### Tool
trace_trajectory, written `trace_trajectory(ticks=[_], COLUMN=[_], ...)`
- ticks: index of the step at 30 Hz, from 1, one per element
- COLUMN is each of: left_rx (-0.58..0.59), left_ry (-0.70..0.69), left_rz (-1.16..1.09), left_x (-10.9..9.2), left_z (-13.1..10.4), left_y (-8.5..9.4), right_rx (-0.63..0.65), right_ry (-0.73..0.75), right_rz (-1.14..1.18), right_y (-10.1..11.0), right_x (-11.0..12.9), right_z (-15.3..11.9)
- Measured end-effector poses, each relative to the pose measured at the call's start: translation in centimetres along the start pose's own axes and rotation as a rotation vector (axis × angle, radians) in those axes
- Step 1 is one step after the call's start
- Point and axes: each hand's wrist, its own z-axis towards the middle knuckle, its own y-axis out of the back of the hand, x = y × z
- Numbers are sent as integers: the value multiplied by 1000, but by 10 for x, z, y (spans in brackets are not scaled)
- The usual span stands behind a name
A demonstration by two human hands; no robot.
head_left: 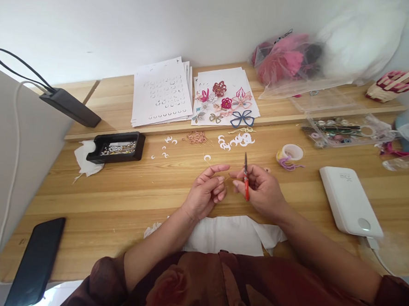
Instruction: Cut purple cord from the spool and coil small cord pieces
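Observation:
My left hand is closed in a pinch over the table, thumb against the fingers, on a thin yellowish thread or wire. The strand runs toward my right fingertips, though its ends are hard to make out. Small red-handled scissors are held in my right hand, blades pointing away from me. The right thumb and index finger come close to the left fingertips. Just beyond the hands lie a single white paper crescent and a cluster of white crescents. Copper-coloured wire loops sit beside them.
A black tray of beads stands left. Behind are paper sheets and flower shapes. To the right are a white ring-shaped roll, a clear plastic box and a white power bank. White tissue lies near my body.

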Motion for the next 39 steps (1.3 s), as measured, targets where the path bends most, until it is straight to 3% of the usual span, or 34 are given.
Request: trace_trajectory(ticks=[5, 10, 20, 28, 39], left_rx=[-2, 19, 90, 83, 82], left_ry=[-2, -19, -22, -30, -25], left_rz=[4, 107, 159, 244, 182], left_x=[0, 0, 4, 6, 0], left_z=[0, -1, 0, -1, -4], left_y=[-1, -4, 0, 1, -4], right_rx=[107, 60, 86, 56, -31], right_ry=[44, 70, -122, -103, -73], right_rz=[-120, -150, 58, 122, 97], right_y=[0, 3, 2, -8, 3], right_x=[-4, -1, 7, 4, 8], right_z=[-2, -1, 3, 0, 6])
